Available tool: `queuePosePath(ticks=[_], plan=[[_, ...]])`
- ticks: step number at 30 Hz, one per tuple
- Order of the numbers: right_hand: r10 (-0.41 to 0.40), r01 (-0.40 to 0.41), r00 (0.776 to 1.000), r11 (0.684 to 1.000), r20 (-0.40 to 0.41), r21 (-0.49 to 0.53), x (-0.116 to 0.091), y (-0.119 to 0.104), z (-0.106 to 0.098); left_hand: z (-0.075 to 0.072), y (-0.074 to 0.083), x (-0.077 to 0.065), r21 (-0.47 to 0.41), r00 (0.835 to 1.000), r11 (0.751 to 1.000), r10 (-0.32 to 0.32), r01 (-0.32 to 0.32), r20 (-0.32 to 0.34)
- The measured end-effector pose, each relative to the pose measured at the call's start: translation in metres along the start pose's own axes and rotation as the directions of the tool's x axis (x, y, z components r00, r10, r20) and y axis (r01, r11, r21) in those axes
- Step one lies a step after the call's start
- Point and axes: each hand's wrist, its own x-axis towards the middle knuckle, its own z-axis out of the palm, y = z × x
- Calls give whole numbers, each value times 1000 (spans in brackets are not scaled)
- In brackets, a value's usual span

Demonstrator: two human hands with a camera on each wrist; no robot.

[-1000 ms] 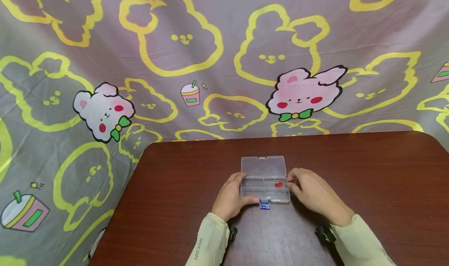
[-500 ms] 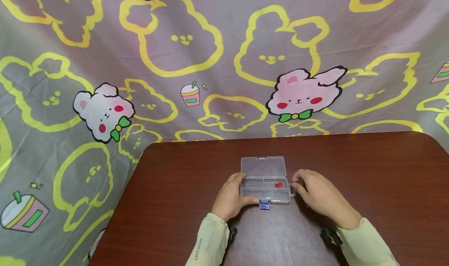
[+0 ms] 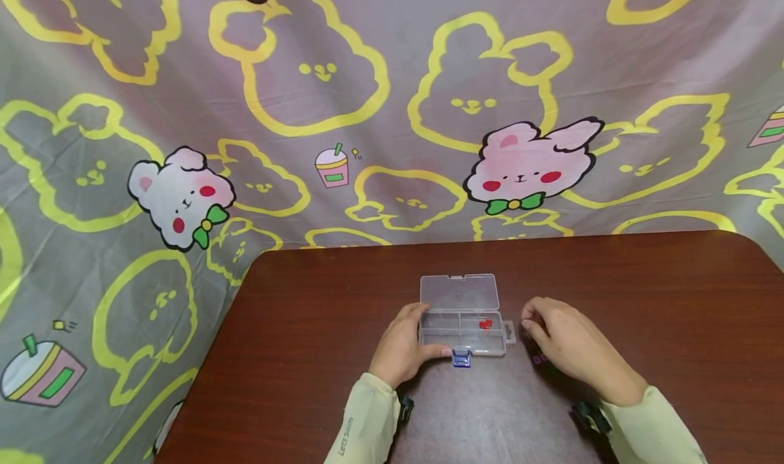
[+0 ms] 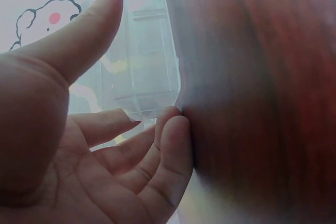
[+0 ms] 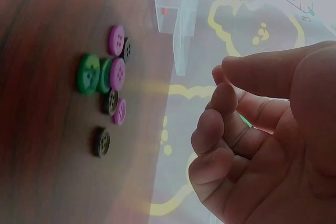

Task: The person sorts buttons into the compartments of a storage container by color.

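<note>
A clear plastic compartment box (image 3: 489, 345) lies with its lid (image 3: 459, 292) raised at the back and a blue latch (image 3: 462, 359) hanging in front. Red buttons (image 3: 485, 324) lie in its back right compartment. My left hand (image 3: 398, 345) holds the box's left end, thumb at the front and fingers behind. Right of the box, apart from it, my right hand (image 3: 566, 341) hovers with loosely bent fingers; nothing shows between them. Below that hand, in the right wrist view, lie purple buttons (image 5: 116, 40), green buttons (image 5: 88, 74) and dark buttons (image 5: 102, 142).
The box stands on a brown wooden table (image 3: 318, 328). A clear hanging tab (image 3: 510, 332) sticks out from its right end. Behind the table hangs a grey curtain (image 3: 392, 96) with cartoon prints. In the head view my right hand hides most of the loose buttons.
My right hand has drawn away from the box's right end toward the right, uncovering the hanging tab and a purple button. My left hand keeps its hold on the box.
</note>
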Motion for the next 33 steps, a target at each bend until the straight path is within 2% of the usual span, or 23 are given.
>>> queuePosePath(ticks=[8, 33], plan=[[-39, 38, 999, 999, -32, -16, -4, 7, -5, 0, 0, -1, -1, 1000, 1000, 1, -1, -2], [-38, 36, 998, 999, -47, -39, -18, 25, -11, 0, 1, -1, 5, 1000, 1000, -24, 24, 10]])
